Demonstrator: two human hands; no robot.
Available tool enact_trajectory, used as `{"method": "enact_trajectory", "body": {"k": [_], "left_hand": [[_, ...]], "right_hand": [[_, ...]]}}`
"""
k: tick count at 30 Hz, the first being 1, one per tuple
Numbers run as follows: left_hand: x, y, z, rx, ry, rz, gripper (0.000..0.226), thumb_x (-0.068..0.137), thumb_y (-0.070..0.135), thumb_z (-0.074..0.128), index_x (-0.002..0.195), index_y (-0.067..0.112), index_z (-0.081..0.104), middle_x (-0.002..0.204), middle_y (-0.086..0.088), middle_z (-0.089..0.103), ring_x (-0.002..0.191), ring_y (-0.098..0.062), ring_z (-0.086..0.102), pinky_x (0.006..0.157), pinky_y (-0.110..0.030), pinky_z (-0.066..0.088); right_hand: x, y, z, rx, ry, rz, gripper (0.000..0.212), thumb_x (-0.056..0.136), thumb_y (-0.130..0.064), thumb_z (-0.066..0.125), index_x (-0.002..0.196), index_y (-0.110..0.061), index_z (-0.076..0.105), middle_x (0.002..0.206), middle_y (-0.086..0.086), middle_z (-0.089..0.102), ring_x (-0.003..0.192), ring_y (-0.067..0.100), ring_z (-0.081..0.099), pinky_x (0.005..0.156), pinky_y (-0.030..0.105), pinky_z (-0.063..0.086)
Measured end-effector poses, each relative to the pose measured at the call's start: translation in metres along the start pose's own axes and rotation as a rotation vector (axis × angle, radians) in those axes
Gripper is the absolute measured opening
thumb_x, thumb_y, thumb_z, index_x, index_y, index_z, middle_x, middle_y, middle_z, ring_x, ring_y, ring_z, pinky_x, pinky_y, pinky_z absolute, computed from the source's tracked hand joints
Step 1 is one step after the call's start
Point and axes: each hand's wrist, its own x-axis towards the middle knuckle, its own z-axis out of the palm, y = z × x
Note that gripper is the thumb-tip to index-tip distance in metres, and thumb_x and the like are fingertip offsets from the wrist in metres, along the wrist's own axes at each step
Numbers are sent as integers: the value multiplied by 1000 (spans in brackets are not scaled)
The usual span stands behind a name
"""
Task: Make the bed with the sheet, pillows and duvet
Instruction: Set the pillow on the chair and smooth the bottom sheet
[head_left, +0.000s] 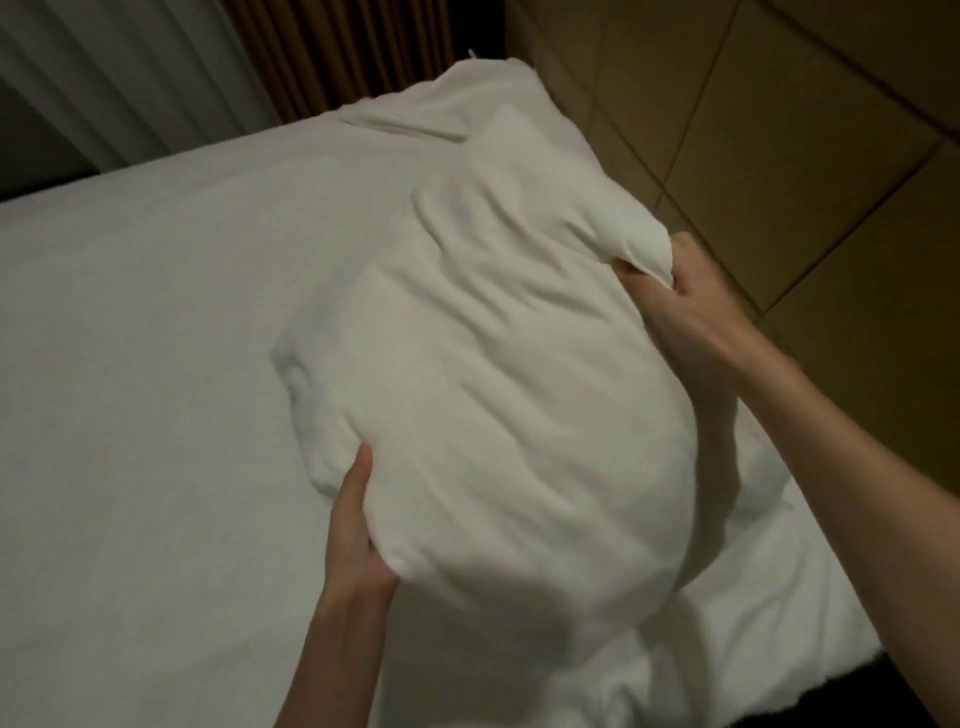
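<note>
Left hand (358, 530): curled under the near edge of the pillow (493, 364), thumb laid on top.
Right hand (680, 312): a far corner of the pillow is pinched.
Pillow: held between both hands, above the sheet (156, 364).

A panelled tan wall (779, 104) with dark seams fills the far right. At the far left hangs a pale pleated curtain (104, 67), with a brown curtain (332, 47) just right of it.
</note>
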Motion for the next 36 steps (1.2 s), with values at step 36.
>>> {"method": "enact_trajectory", "body": {"k": [36], "left_hand": [[-467, 218, -812, -443, 848, 293, 63, 69, 41, 75, 124, 18, 53, 105, -7, 63, 96, -29, 57, 72, -39, 45]], "right_hand": [[-608, -388, 663, 116, -634, -328, 10, 90, -31, 62, 93, -21, 64, 85, -6, 67, 86, 18, 65, 73, 32, 49]]}}
